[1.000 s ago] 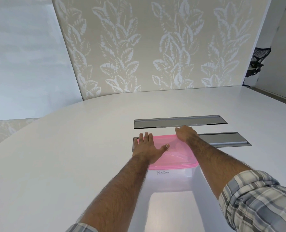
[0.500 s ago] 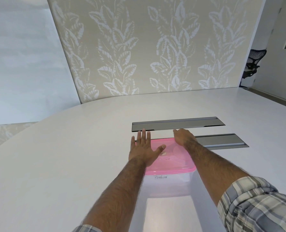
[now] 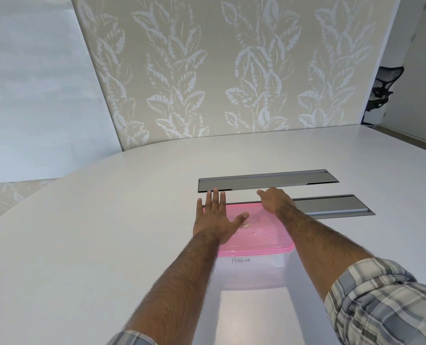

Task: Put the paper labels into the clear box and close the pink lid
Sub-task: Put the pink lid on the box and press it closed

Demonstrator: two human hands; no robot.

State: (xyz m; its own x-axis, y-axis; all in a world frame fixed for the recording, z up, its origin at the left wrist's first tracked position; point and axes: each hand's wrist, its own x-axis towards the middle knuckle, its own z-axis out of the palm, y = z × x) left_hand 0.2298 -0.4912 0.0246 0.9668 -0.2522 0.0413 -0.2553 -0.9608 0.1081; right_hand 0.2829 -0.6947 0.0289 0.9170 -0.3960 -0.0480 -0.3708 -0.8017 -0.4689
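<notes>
A wide white table (image 3: 107,245) stretches bare to the left and front. On it stands the clear box (image 3: 251,272), its pink lid (image 3: 261,235) on top. The left hand (image 3: 217,220) lies flat on the lid's left part, fingers spread. The right hand (image 3: 276,201) rests at the lid's far right corner, fingers loosely curled, gripping nothing.

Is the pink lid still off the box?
No, the pink lid sits on the clear box, with both hands flat on top.
</notes>
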